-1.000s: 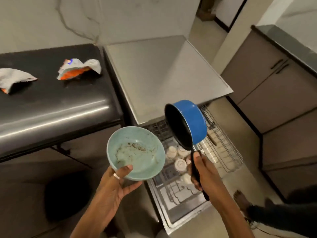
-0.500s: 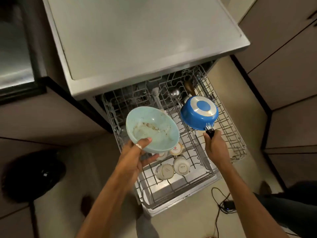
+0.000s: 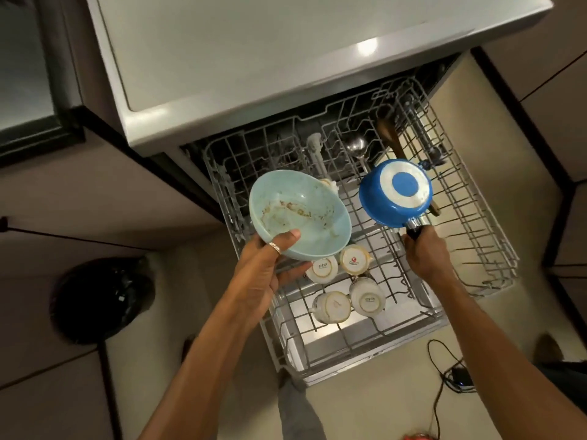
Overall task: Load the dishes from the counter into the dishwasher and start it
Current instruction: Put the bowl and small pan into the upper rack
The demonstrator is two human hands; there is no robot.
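Over the right side of the rack (image 3: 482, 249), your blue pan (image 3: 395, 192) hangs bottom-up, right hand (image 3: 425, 255) curled round its handle. Just lower it mouth-down onto the bare wires, keeping the handle off the wooden spoon (image 3: 390, 138). Left hand (image 3: 263, 274) pinches the dirty bowl (image 3: 298, 214) by its rim, thumb inside, above the cups (image 3: 365, 296); slot that next.

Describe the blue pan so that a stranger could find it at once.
Start at the pulled-out dishwasher rack. Over its right half, the right hand holds a small pan by its black handle, bottom up. It alone is deep blue, with a white ring on its base.
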